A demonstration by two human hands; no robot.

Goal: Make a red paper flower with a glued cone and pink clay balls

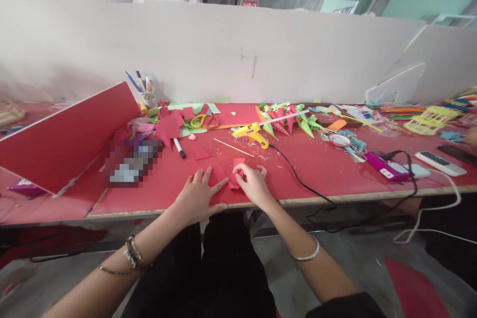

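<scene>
My left hand [197,194] lies flat near the table's front edge, fingers spread over a piece of red paper [217,175]. Just to its right, my right hand [254,184] is closed in a pinch at another red paper piece [238,162], which stands up a little from the table. The fingers cover part of that piece, and red on red makes its outline hard to follow. Beyond the hands lie a small red paper scrap [201,153] and a thin wooden stick [234,147]. Behind the stick rests a yellow glue gun [251,134] with a long glue stick in its back.
Yellow- and red-handled scissors [204,120], red paper cutouts [169,126] and a marker [179,148] lie back left. Red and green paper cones [286,118] sit behind the glue gun. Its black cord [298,175] runs right, toward a purple power strip [387,166]. A red board [74,134] leans at left.
</scene>
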